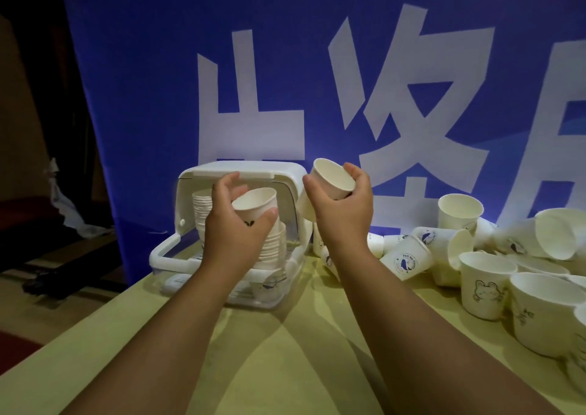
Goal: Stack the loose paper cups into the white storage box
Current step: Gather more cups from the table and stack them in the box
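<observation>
The left hand wraps its fingers around a paper cup just in front of the open white box on the counter, above the stacks inside. The right hand grips another cup beside the box. Loose cups crowd the counter's right.

blue banner w/ white lettering; yellow-green table

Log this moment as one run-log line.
left hand: holds cup over stack in box | right hand: holds second cup, tilted | loose cups: remain on table
</observation>
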`<state>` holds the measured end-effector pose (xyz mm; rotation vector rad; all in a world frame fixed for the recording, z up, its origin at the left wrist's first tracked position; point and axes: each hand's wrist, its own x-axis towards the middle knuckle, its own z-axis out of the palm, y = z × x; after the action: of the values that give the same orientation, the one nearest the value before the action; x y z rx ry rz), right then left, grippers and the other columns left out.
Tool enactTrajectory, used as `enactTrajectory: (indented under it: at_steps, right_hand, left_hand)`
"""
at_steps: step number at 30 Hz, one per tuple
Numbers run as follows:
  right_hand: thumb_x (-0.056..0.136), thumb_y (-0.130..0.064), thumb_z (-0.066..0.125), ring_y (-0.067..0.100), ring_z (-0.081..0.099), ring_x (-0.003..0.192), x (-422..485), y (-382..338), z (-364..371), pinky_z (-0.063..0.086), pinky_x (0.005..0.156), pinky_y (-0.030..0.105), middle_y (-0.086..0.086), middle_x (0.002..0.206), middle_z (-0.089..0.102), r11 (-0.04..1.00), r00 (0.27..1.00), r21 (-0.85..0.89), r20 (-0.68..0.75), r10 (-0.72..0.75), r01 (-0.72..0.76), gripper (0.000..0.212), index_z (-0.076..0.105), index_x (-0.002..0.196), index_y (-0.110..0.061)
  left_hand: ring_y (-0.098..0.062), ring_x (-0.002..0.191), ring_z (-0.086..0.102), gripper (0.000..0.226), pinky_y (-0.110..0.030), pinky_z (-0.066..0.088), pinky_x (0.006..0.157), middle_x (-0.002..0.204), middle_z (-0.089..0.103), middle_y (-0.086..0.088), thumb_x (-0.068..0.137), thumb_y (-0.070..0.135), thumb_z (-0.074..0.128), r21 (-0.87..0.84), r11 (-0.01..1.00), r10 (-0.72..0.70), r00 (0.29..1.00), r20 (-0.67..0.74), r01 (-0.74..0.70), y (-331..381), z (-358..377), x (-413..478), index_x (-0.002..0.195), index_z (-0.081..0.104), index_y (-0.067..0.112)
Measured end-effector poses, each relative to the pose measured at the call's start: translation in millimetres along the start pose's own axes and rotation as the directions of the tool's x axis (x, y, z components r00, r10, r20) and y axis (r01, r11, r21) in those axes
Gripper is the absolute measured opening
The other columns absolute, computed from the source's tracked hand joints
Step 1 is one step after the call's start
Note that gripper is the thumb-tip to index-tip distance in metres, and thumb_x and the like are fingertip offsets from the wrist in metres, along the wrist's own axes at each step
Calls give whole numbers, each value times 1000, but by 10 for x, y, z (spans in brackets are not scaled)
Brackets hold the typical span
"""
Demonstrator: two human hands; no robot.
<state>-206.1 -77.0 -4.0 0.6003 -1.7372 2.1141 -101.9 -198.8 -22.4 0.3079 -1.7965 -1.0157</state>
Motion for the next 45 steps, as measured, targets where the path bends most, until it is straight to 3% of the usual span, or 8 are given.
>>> enactTrajectory:
  at_steps: [7,17,21,25,27,31,40,45]
  right_hand:
    - [75,-51,83,16,52,114,-2,-110,1,59,91,37,-11,128,49,1000,996,20,87,12,-13,79,42,141,-36]
    - [74,-50,84,17,54,122,-169,-95,166,55,97,38,-7,142,52,992,919,-122,395,11,40,86,42,147,-35]
    - [84,-53,73,9,59,108,-205,-97,143,54,86,28,-11,129,57,996,919,-88,393,32,3,66,47,142,-35]
    - [97,-43,61,1,62,90,-217,19,172,54,83,27,-17,101,65,977,922,-205,385,32,51,29,68,120,-26]
    - [99,-39,59,1,62,86,-241,114,179,52,78,25,-15,98,68,961,909,-269,415,51,69,27,71,117,-23]
    - [100,-39,56,5,64,89,-280,246,194,55,79,24,-9,107,73,955,915,-289,400,58,66,29,73,118,-23]
    - [105,-36,47,9,62,95,-362,266,174,54,83,27,-13,103,66,959,920,-273,389,38,76,25,67,117,-26]
    - [104,-29,49,12,63,92,-363,261,54,54,85,29,-7,100,68,936,945,-352,315,87,31,20,68,109,-23]
  left_hand:
    - [-11,122,57,101,-44,48,106,146,52,20,76,45,87,182,979,-136,956,259,90,-192,-117,-129,155,24,38]
    - [-7,119,54,103,-35,50,98,135,50,21,78,24,89,109,987,-145,953,267,119,-230,-183,-155,157,24,38]
    - [-9,117,57,107,-39,53,99,137,49,18,77,25,90,134,987,-120,959,257,88,-249,-189,-154,157,21,43]
    - [-12,123,57,80,-42,54,99,142,53,12,87,42,76,97,992,-107,969,225,87,-249,-190,-154,155,34,36]
    - [-15,117,63,60,-40,57,93,132,64,6,90,52,60,106,990,-114,981,160,98,-238,-194,-139,145,54,28]
    - [-11,102,67,35,-35,57,86,112,74,4,104,38,54,184,981,-76,996,51,65,-237,-190,-115,130,71,20]
    - [-10,92,65,13,-32,54,76,99,70,9,102,32,58,193,979,-78,996,46,68,-183,-195,-111,107,69,27]
    - [-16,78,58,16,-34,51,64,86,60,4,95,30,62,305,949,97,995,-38,-81,-67,-203,-155,80,58,23]
